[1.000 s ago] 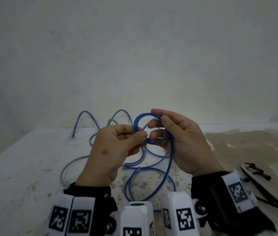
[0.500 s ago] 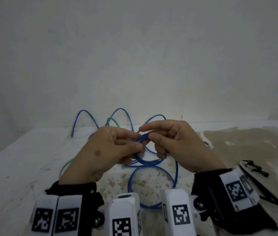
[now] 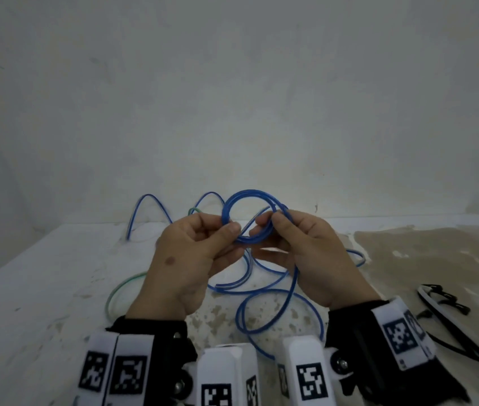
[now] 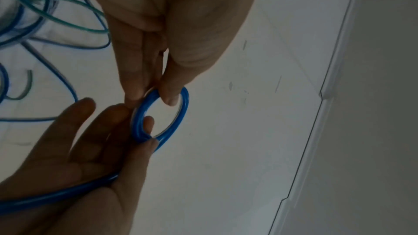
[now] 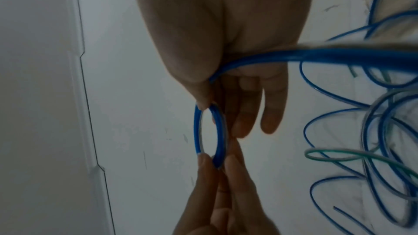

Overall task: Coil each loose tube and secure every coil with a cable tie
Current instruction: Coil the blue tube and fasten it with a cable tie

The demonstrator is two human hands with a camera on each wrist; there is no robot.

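A small coil of blue tube (image 3: 249,193) stands upright between my two hands above the table. My left hand (image 3: 229,230) pinches its left side between thumb and fingers; the left wrist view shows that pinch on the coil (image 4: 184,112). My right hand (image 3: 267,224) pinches the coil's right side, and the uncoiled length of blue tube (image 5: 316,56) runs across its palm. From there the tube (image 3: 279,312) drops in loose loops onto the table. A green tube (image 3: 121,288) lies loose behind my left hand.
Black cable ties (image 3: 443,300) lie on the table at the right, near a brown stained patch (image 3: 423,253). More blue tube loops (image 3: 147,206) arch up at the back by the white wall. The table's far edge (image 4: 316,131) meets the wall.
Half a second ago the coil lay tilted and low between my hands. Now both hands hold it upright and higher, as they did a second ago, with the ring looking wider.
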